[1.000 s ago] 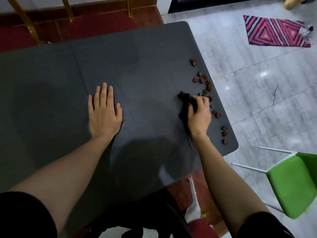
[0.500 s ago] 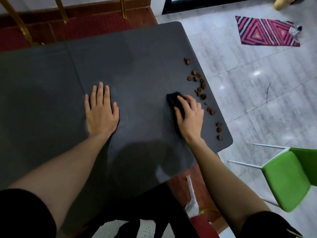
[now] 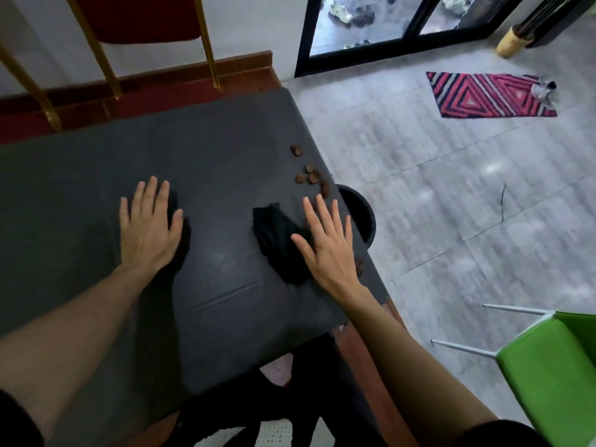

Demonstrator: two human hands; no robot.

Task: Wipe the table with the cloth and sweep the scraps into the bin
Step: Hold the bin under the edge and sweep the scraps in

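A dark grey table [image 3: 209,162] fills the left of the head view. A crumpled black cloth [image 3: 277,240] lies near its right edge. My right hand [image 3: 329,243] is spread flat with fingers apart, partly over the cloth's right side and not gripping it. Several brown scraps [image 3: 311,177] lie along the right edge beyond my fingers, and a couple more [image 3: 358,266] sit by my wrist. A black round bin [image 3: 359,214] stands on the floor just past the table edge, partly hidden by the table. My left hand [image 3: 150,227] rests flat on the table, fingers apart.
A green chair [image 3: 554,369] with white legs stands at the lower right. A red patterned mat [image 3: 490,95] lies on the tiled floor near a glass door [image 3: 371,24]. A red chair with gold legs [image 3: 96,50] stands behind the table.
My right hand has let go of the cloth and spread open beside it. The view has tilted up, and the bin has come into sight past the table edge. The left hand stays flat.
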